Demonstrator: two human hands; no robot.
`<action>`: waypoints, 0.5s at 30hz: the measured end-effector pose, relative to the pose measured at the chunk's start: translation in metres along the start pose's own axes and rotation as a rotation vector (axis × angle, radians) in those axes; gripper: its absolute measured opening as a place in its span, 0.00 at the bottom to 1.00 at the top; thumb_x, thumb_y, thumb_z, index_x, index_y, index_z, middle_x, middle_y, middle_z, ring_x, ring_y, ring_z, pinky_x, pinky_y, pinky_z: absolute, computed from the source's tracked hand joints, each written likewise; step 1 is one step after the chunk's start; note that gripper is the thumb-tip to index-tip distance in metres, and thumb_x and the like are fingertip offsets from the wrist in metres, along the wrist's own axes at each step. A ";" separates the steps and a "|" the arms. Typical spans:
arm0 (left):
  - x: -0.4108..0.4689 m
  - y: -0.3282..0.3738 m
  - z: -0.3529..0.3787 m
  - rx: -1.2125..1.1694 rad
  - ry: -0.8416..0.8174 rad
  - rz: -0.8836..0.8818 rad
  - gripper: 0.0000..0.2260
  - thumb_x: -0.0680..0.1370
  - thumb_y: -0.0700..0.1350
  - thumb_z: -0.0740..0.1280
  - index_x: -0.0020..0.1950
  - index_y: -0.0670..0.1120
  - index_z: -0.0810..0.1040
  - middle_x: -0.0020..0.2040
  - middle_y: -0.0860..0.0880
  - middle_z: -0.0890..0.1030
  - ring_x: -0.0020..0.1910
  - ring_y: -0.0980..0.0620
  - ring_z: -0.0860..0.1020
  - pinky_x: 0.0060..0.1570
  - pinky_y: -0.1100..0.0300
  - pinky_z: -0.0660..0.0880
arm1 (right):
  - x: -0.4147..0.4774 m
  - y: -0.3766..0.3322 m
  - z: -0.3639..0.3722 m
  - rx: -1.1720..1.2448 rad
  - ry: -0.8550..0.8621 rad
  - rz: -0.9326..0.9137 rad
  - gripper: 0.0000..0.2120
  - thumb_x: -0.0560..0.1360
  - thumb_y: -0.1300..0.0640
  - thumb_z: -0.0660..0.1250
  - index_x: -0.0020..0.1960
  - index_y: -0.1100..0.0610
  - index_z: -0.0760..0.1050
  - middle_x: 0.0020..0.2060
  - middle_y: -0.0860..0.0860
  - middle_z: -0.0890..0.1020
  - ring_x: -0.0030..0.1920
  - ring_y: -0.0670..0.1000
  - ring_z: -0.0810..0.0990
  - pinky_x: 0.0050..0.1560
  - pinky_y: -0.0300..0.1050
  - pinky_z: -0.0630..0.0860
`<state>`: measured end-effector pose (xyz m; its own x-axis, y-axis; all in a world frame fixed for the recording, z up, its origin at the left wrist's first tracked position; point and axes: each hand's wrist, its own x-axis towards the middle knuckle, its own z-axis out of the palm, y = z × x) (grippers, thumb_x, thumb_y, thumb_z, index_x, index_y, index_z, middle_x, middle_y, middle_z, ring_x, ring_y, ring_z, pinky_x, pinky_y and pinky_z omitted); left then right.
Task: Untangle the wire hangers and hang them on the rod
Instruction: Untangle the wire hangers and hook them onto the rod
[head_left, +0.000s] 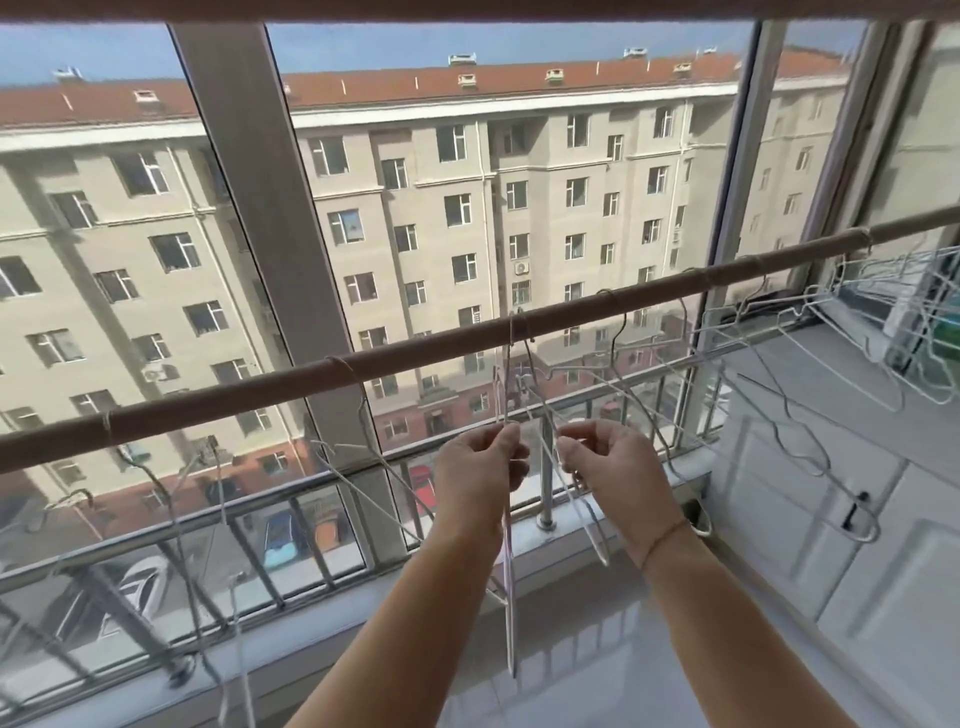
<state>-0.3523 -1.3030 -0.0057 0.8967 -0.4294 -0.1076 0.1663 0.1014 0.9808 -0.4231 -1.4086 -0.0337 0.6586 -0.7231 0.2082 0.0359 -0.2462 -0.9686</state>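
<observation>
Tangled white wire hangers (524, 395) hang from the rod (415, 356) just above both hands; left hand (475, 467) pinches a hanger wire that runs down past its wrist; right hand (605, 462) pinches a neighbouring wire, fingers closed narrow; hands near each other, wires crossing between them. Progress looks partial: several hangers (208, 483) already on the rod left of the left hand; a heap of hangers (883, 312) far right of the right hand, likely still to sort.
</observation>
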 end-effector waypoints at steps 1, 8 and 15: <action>0.002 0.000 -0.001 0.002 0.020 0.003 0.05 0.77 0.39 0.66 0.44 0.41 0.81 0.32 0.47 0.78 0.28 0.54 0.74 0.28 0.67 0.73 | 0.001 0.000 -0.003 -0.024 0.018 -0.002 0.03 0.71 0.59 0.69 0.43 0.52 0.79 0.36 0.51 0.82 0.37 0.49 0.80 0.38 0.38 0.77; 0.007 -0.002 -0.003 -0.076 0.130 -0.007 0.05 0.77 0.40 0.65 0.46 0.41 0.81 0.32 0.48 0.77 0.28 0.55 0.71 0.29 0.65 0.69 | -0.015 -0.033 -0.003 -0.200 0.191 -0.335 0.10 0.73 0.65 0.66 0.52 0.55 0.77 0.43 0.51 0.79 0.40 0.43 0.77 0.40 0.27 0.73; -0.002 0.000 -0.007 -0.347 0.117 -0.088 0.07 0.80 0.40 0.61 0.52 0.40 0.76 0.30 0.45 0.75 0.26 0.50 0.75 0.25 0.60 0.74 | -0.051 -0.033 0.039 -0.172 -0.234 -0.233 0.10 0.75 0.59 0.63 0.56 0.51 0.74 0.50 0.47 0.78 0.48 0.41 0.78 0.51 0.31 0.75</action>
<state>-0.3513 -1.2956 -0.0068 0.9101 -0.3468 -0.2267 0.3562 0.3754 0.8557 -0.4285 -1.3381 -0.0176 0.8026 -0.4722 0.3643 0.0915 -0.5061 -0.8576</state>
